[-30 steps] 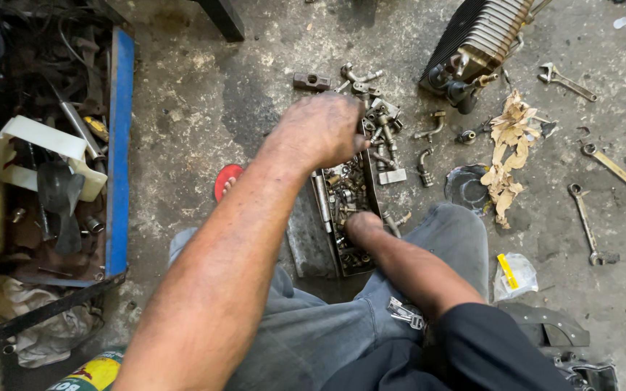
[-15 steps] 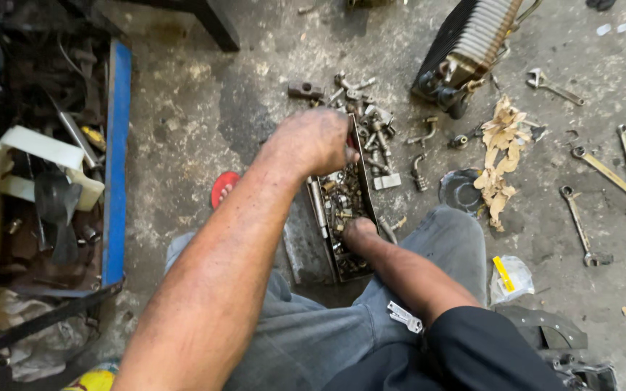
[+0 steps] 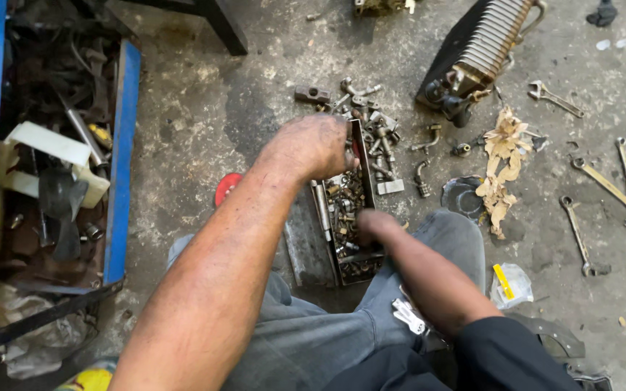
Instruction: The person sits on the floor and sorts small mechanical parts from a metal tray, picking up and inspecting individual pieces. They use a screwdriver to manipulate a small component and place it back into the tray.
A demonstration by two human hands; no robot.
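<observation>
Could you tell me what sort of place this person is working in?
Most likely a repair workshop floor: stained concrete strewn with spanners, a long metal tray of bolts and small parts under both hands, a ribbed engine-like part, and a blue toolbox of oddments.

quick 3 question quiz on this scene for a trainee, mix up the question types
1. True or false: the left hand is over the far end of the metal tray of bolts and small parts.
2. Which lies right of the tray: A) wrenches B) a hammer C) a saw?
3. Fill in: the right hand rests at the tray's ____ end, by the knee.

Key: 1 true; 2 A; 3 near.
</observation>
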